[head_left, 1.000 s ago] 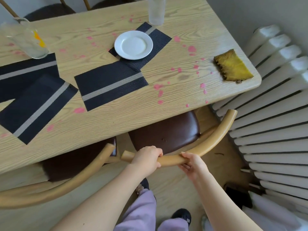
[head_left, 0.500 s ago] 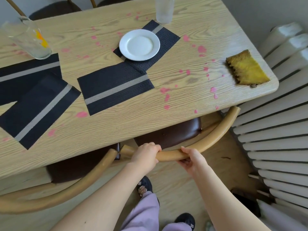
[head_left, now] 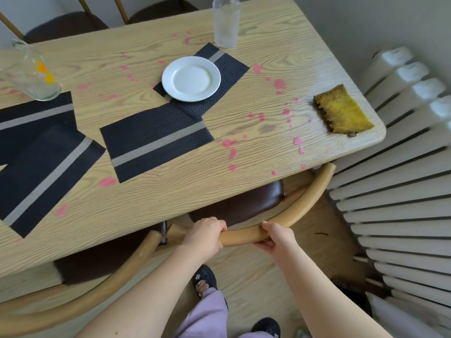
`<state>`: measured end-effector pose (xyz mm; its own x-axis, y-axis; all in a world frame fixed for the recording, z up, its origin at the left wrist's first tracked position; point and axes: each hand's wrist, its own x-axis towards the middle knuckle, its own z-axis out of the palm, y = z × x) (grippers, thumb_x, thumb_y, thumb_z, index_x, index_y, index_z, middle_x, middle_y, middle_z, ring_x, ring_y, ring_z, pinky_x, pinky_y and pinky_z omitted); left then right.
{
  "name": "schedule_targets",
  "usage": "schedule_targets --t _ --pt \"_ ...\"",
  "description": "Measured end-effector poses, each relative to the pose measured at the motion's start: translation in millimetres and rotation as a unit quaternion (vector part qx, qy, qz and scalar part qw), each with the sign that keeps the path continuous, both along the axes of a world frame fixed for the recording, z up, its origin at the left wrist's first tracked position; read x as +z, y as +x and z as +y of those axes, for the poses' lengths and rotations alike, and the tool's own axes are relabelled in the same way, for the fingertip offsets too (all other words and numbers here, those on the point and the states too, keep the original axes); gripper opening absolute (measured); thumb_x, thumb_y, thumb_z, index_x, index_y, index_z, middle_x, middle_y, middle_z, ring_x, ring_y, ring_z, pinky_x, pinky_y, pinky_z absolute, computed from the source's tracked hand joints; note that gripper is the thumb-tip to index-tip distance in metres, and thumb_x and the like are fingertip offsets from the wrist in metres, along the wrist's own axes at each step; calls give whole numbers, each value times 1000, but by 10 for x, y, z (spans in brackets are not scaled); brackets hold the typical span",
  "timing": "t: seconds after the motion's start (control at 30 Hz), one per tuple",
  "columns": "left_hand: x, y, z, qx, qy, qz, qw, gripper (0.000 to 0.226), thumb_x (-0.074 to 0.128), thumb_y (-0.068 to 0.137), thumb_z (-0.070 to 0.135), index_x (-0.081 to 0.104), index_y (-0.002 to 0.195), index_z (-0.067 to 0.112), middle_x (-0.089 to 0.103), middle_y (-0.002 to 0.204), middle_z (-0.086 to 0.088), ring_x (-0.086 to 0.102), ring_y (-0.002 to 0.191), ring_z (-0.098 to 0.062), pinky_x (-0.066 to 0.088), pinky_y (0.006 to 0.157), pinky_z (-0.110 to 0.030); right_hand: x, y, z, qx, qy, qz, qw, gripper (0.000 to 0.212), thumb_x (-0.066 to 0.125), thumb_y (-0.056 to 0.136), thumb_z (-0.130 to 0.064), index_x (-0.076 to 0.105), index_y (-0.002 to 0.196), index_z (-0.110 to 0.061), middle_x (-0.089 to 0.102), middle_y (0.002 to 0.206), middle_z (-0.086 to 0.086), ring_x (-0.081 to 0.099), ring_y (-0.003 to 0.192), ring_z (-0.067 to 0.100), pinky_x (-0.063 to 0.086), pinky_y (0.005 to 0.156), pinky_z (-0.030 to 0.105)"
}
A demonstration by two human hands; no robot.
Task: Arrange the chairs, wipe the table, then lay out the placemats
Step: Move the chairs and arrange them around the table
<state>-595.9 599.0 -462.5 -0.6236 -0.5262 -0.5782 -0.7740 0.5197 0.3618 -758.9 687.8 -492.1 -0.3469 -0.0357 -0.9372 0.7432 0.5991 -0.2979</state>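
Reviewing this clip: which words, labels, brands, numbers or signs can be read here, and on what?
No text can be read.
On the clear drinking glass at the left: an orange and yellow print, too blurred to tell if it holds letters.
On the round white plate, the black striped placemat, the yellow cloth and the curved wooden chair back: no writing shows.

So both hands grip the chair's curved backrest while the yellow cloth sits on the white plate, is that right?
Not quite. The head view shows the yellow cloth lying on the bare table near its right corner, apart from the white plate. Both the left hand and right hand do grip the chair's backrest.
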Motion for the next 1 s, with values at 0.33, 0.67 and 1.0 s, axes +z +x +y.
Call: schedule_targets --t 0.33,0.67,1.0 --pt "-28 27 -25 -2 0 30 1000 40 70 81 21 59 119 25 59 117 2 56 104 -21 41 82 -29 -18 -1 24 4 -4 11 1000 33 68 87 -9 52 113 2 63 100 22 66 81 34 56 54 41" --pt "69 669 -88 122 -96 179 972 25 60 87 29 63 111 24 64 107 9 58 100 -13 45 81 -27 462 19 93 522 124 426 728 60 40 90 -64 60 60 -16 62 57 -3 63 61 23 52 59 32" --pt "29 1766 42 198 -115 3 974 58 61 80 49 42 131 29 52 120 7 53 109 -17 46 81 -30 399 1095 -409 768 -82 348 531 64 61 82 -38 41 140 -24 60 122 3 54 115 26 45 91 33"
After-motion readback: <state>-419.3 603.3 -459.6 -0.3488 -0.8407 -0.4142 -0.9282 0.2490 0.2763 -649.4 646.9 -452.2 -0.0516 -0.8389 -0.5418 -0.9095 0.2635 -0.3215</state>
